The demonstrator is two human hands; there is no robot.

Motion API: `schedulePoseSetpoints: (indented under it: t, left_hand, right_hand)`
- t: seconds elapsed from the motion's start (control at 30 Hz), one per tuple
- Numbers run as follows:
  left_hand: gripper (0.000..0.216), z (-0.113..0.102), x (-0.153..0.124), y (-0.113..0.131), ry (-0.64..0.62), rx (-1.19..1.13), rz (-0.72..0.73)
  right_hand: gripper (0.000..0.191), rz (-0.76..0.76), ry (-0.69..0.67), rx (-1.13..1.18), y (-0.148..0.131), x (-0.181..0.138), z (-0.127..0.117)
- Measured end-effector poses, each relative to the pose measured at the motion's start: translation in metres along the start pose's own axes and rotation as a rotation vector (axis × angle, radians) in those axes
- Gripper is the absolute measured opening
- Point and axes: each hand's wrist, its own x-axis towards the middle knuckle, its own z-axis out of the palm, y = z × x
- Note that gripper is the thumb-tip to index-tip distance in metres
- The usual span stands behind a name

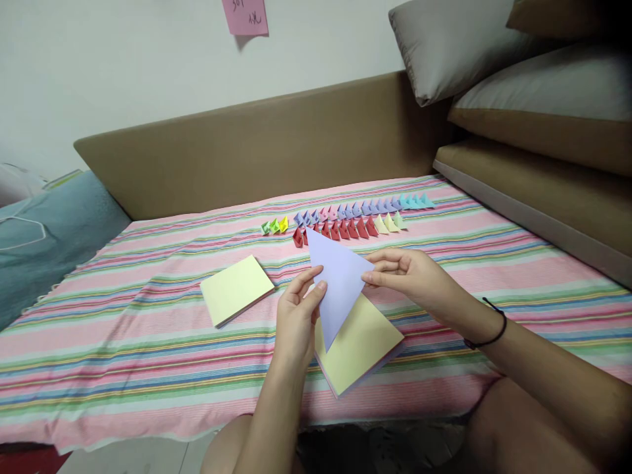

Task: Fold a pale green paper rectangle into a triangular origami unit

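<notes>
A lavender paper sheet [338, 280], folded into a triangle, is held up above the bed between both hands. My left hand [296, 319] pinches its left edge with thumb and fingers. My right hand [412, 276] pinches its right corner; a black band circles that wrist. Right under the triangle lies a stack of pale yellow paper [363, 345] with coloured sheets beneath. A second pale yellow stack [236, 289] lies to the left. Beyond the hands, rows of several small folded paper pieces [350, 220] in green, yellow, purple, pink, red and teal stand on the striped cloth.
A striped pink cloth [123, 329] covers the bed. A brown padded headboard [257, 145] runs along the back. Grey and brown pillows [533, 99] are piled at the right, a teal blanket [44, 230] lies at the left, and a pink note [245, 16] hangs on the wall.
</notes>
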Motion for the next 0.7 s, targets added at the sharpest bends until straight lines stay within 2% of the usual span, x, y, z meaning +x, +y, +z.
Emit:
schedulePoseSetpoints:
  t: [0.17, 0.33, 0.53, 0.7]
  left_hand:
    - [0.036, 0.0024, 0.0019, -0.0018, -0.090, -0.187, -0.128]
    - [0.034, 0.0061, 0.0002, -0.0029, -0.132, -0.240, -0.197]
    - [0.034, 0.0065, 0.0002, -0.0040, -0.149, -0.228, -0.183]
    - [0.035, 0.0048, -0.0001, -0.0060, -0.080, -0.139, -0.095]
  right_hand:
    - [0.036, -0.033, -0.012, 0.041, -0.0028, -0.0019, 0.0019]
    - [0.037, -0.069, -0.028, 0.081, -0.0052, -0.0034, 0.0036]
    - [0.035, -0.073, -0.020, 0.129, -0.0077, -0.0037, 0.0048]
    - [0.036, -0.065, -0.039, 0.107, -0.0085, -0.0034, 0.0041]
